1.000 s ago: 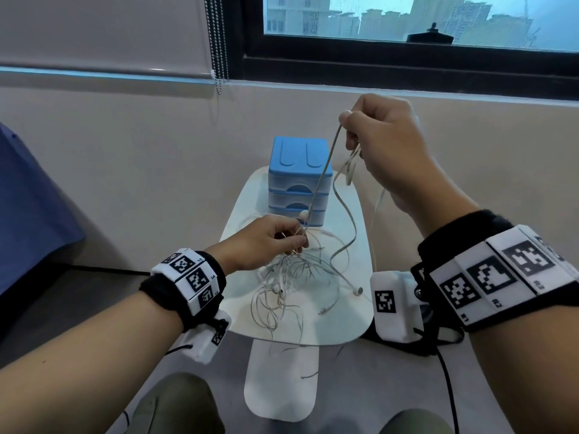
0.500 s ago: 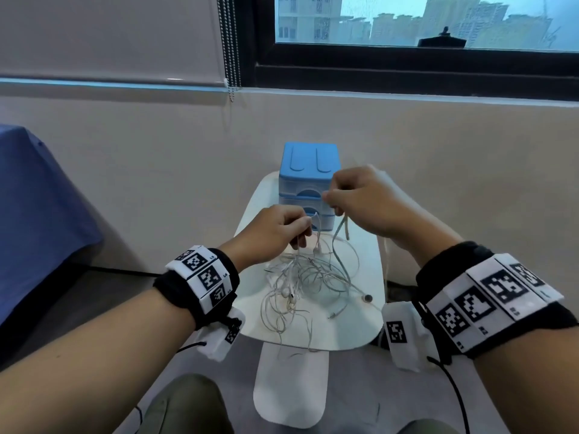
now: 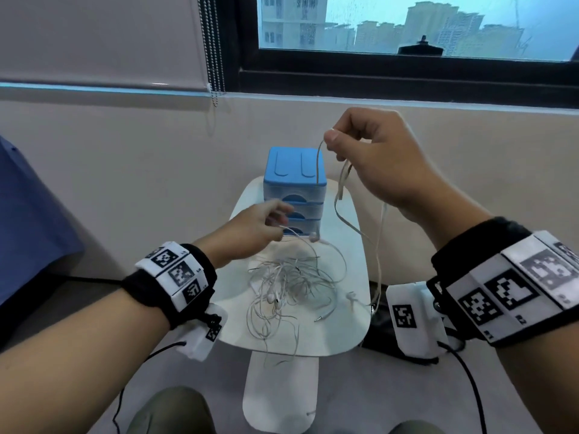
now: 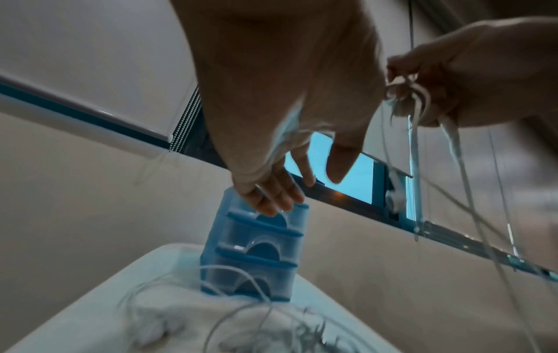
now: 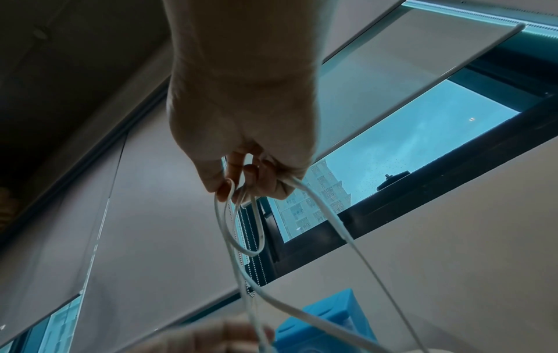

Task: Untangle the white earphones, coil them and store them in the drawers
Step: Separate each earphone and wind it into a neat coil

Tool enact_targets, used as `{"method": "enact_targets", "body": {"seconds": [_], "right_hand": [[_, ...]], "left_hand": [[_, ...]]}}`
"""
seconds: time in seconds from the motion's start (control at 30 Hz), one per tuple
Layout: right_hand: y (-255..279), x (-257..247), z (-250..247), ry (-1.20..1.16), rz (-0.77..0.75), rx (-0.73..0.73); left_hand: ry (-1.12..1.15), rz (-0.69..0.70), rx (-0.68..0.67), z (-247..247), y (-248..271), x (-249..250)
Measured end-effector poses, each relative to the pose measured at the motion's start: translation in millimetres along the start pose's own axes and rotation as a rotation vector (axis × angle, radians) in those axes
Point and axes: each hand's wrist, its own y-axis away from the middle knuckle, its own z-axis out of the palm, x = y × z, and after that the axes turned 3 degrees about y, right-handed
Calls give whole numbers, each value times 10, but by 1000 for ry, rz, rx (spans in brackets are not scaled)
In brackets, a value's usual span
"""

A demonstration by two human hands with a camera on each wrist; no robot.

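Note:
A tangle of white earphones (image 3: 291, 286) lies on a small white table (image 3: 351, 333). Behind it stands a blue three-drawer unit (image 3: 294, 189), all drawers closed. My right hand (image 3: 333, 145) is raised above the drawers and pinches loops of white cable (image 5: 238, 188); strands hang from it down to the tangle. My left hand (image 3: 279, 220), blurred, hovers in front of the drawer fronts with fingers (image 4: 271, 203) stretched out. A thin strand runs by its fingertips; I cannot tell if it touches them. An earbud (image 3: 313, 236) lies at the foot of the drawers.
The wall and a dark-framed window are close behind the table. A blind's bead chain (image 3: 213, 57) hangs at the upper left. Blue cloth (image 3: 28, 220) fills the left edge. A black object (image 3: 385, 336) sits under the table's right side. The table's white foot (image 3: 279, 393) lies between my knees.
My right hand dipped to the tangle, then rose again with cable pinched. My left hand let go of the pile and stretched its fingers toward the drawers.

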Motion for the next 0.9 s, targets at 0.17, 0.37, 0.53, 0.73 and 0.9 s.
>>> {"method": "enact_targets", "body": {"seconds": [0.17, 0.37, 0.53, 0.73, 0.9], "right_hand": [[-22, -63, 54, 42, -7, -127], [-83, -118, -24, 16, 16, -223], [-89, 77, -233, 65, 51, -149], [-29, 415, -338, -16, 204, -109], [21, 441, -271, -70, 186, -123]], "left_hand": [[341, 223, -104, -100, 47, 434], [470, 274, -225, -99, 75, 765], [408, 254, -52, -56, 100, 773], [376, 243, 9, -156, 129, 743], [388, 254, 61, -183, 130, 740]]}}
